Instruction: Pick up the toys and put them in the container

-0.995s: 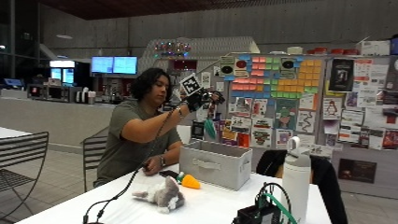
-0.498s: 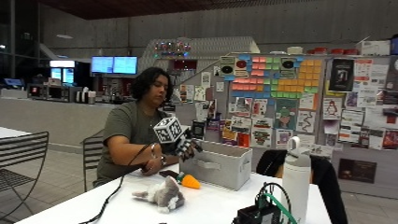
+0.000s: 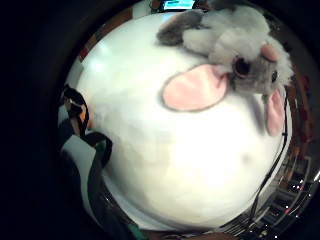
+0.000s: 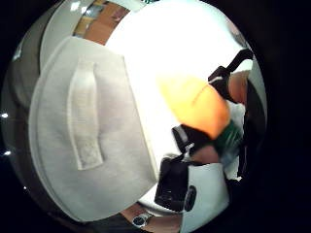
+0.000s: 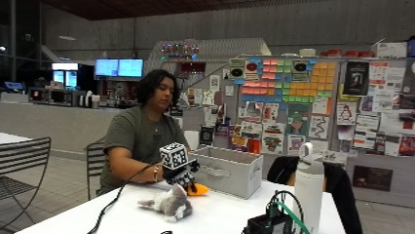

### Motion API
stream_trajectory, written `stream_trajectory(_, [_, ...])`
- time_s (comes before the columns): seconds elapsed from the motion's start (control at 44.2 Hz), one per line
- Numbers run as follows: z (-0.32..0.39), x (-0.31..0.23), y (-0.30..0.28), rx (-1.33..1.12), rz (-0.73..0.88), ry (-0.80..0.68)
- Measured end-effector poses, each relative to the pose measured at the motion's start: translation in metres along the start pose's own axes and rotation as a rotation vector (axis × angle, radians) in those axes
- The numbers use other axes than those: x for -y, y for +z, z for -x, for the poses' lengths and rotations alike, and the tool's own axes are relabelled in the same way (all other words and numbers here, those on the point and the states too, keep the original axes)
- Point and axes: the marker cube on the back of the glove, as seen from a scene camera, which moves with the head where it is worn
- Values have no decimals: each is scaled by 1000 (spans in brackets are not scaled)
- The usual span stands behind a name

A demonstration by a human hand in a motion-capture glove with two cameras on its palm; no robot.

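**Gloved hand low over the toys, grasp not yet made**

Right hand (image 5: 183,176), black-gloved, is seen low over the white tabletop (image 5: 220,214), between the grey fabric storage container with a sewn strap handle (image 5: 228,170) and the grey plush mouse with pink ears (image 5: 170,203). Whether its fingers are curled or straight cannot be told from the outside view, and nothing is clearly shown to be gripped. From the thumb-side palm camera, an orange rounded soft toy (image 4: 197,104) is seen very close to the palm, beside the strapped fingers; contact cannot be confirmed.

The container stands on the table just beside the hand, its open top upward. It is judged to be light and soft-walled, so it may shift if knocked.

The plush mouse lies on the tabletop near the hand, its face and pink ears (image 3: 195,87) shown in the little-finger-side view. It is judged to be light, soft and compressible, not fragile; it would best be taken round the body rather than by an ear.

The orange toy lies at the container's foot, and is judged to be small, light and easily enclosed by the fingers.
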Motion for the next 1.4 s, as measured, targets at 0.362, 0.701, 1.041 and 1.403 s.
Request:
stream_trajectory(0.362, [56,-20,-214,256,-440,-176])
stream_trajectory(0.701, [165,-13,-327,484,-470,-475])
stream_trajectory(1.041, [223,39,-287,348,-260,-524])
stream_trajectory(1.403, [144,45,-249,358,-163,-485])
